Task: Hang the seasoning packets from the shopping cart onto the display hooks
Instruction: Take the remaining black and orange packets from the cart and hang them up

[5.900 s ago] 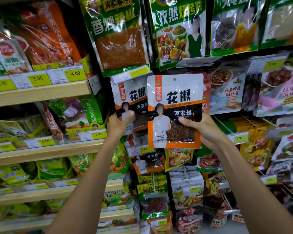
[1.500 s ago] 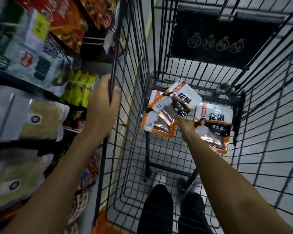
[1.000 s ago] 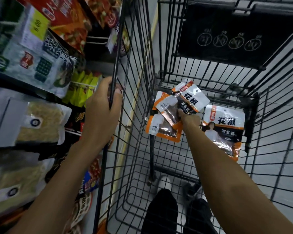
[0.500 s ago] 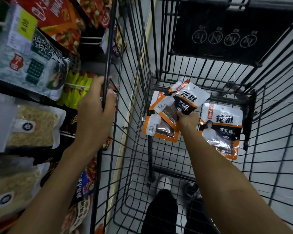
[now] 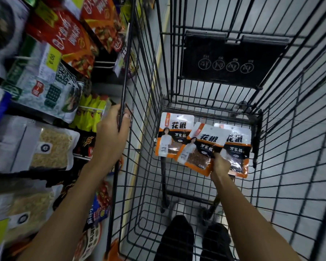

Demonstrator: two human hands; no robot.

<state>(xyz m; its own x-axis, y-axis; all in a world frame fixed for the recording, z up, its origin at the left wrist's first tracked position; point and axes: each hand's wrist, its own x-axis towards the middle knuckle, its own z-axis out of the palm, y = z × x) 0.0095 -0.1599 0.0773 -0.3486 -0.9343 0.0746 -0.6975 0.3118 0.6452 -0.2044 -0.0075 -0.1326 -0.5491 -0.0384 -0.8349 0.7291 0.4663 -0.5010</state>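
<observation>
Three white-and-orange seasoning packets lie at the bottom of the black wire shopping cart [image 5: 282, 140]. The left packet [image 5: 174, 136] lies flat and free. My right hand [image 5: 219, 165] reaches down into the cart and pinches the lower edge of the middle packet [image 5: 202, 147], which is tilted and overlaps the other two. The right packet [image 5: 237, 147] is partly covered by it. My left hand [image 5: 111, 136] grips the cart's left top rail. No display hooks for these packets show in this view.
Shelves of hanging and stacked food packets [image 5: 51, 87] run along the left, close against the cart. A black folded child-seat panel [image 5: 230, 61] closes the cart's far end. My dark trouser legs [image 5: 179, 240] show below the cart floor over grey tiles.
Earlier I held a packet up at the hooks. In the last second, my right hand has shifted right in the cart and the packets now lie spread in an overlapping row. My left hand stays on the rail.
</observation>
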